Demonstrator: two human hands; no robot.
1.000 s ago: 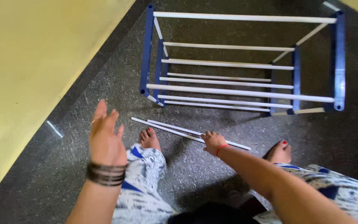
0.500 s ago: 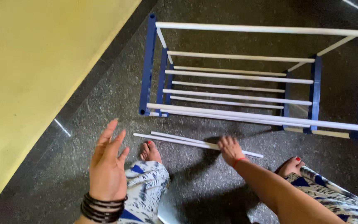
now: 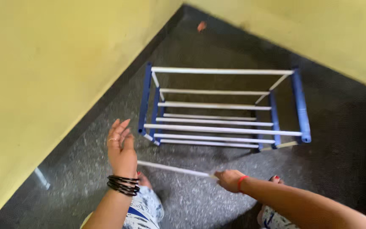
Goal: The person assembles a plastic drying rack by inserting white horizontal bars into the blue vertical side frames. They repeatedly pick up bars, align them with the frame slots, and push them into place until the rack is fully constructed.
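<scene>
The right hand (image 3: 229, 180) has its fingers curled shut around one end of a thin white plastic rod (image 3: 172, 169), which runs from those fingers leftward, low over the dark speckled stone floor (image 3: 331, 169), until its far end passes behind the left hand. The left hand (image 3: 121, 148) holds nothing: its fingers are straight and together, palm turned inward, hovering above the rod's far end, a stack of black bangles (image 3: 123, 185) round the wrist and a red thread on the other wrist.

Just beyond both sets of fingers stands a blue-and-white plastic rack frame (image 3: 223, 106) lying on the floor, its blue side bars joined by white cross rods like the one in hand. It sits in the corner formed by two yellow walls (image 3: 43, 63). A bare foot (image 3: 144, 180) shows just under the left wrist, and patterned blue-and-white trouser legs below that.

To handle the rod well, as I judge it, a grip at one end alone leaves the long thin piece free to sag and swing, so the free fingers would do best to close on it near the far end, keeping it level. Lifting it straight, parallel to the frame's cross rods, would avoid knocking the light frame askew.
</scene>
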